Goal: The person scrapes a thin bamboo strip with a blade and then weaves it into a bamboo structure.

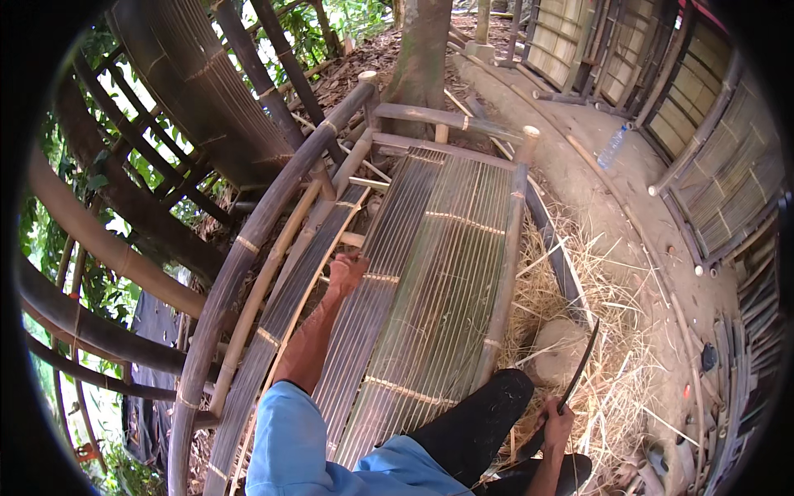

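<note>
My right hand (558, 426) is closed round the handle of a long, dark, slightly curved machete (584, 365). Its blade points up and away, beside my bent knee and over pale shavings. Stretched forward on the left, my left hand (347, 271) has its fingers curled at the edge of the bench's split-bamboo seat (451, 273); what they grip, if anything, is hidden. Close by that hand is a gap in the seat, with a narrow dark slat panel (310, 273) on its left and a thin light bamboo strip (327, 260) along the panel's edge.
A thick bamboo rail (269, 198) runs along the bench's left side. Straw-like bamboo shavings (616, 331) cover the ground at right, around a round stump (558, 351). Farther off are a tree trunk (420, 70), a plastic bottle (612, 147) and woven bamboo panels (719, 174).
</note>
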